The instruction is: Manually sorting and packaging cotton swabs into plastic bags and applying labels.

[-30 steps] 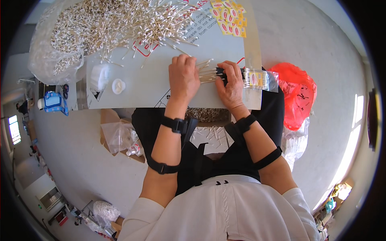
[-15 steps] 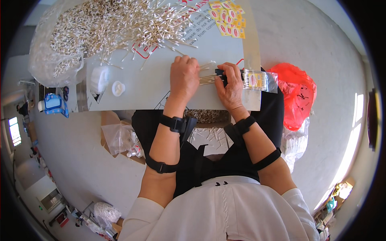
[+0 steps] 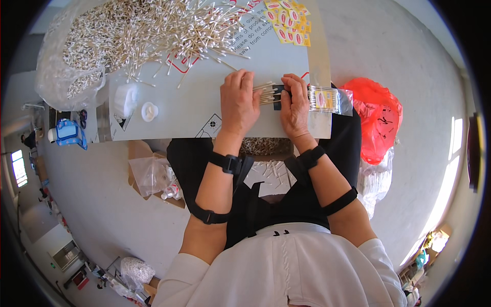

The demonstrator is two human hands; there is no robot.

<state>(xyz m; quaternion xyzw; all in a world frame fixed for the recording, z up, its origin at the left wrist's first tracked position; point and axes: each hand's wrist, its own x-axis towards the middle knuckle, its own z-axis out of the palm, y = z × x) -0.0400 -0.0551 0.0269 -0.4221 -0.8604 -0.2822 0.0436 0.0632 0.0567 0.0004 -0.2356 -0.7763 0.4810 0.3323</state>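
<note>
Cotton swabs (image 3: 268, 94) lie in a loose bunch between my two hands, pointing to the right. My left hand (image 3: 239, 105) is closed around their left ends. The swabs' right ends reach a dark flat piece (image 3: 277, 97) beside my right hand (image 3: 295, 106). That hand's fingers are bent over the dark piece and the left end of a clear plastic bag (image 3: 345, 101). Inside the bag, a row of swabs lies with a yellow label card (image 3: 323, 99). My right fingers hide the bag's mouth.
A large heap of cotton swabs (image 3: 138, 38) spills from a clear bag at the far left. Yellow label cards (image 3: 289, 21) lie at the far right. A white round lid (image 3: 149, 111) and white container (image 3: 126, 101) stand left. A red plastic bag (image 3: 376, 120) hangs right of the table (image 3: 174, 120).
My left hand has shifted slightly right, and the swabs with it, their ends now at the dark piece. My right hand has moved slightly, baring more of that piece.
</note>
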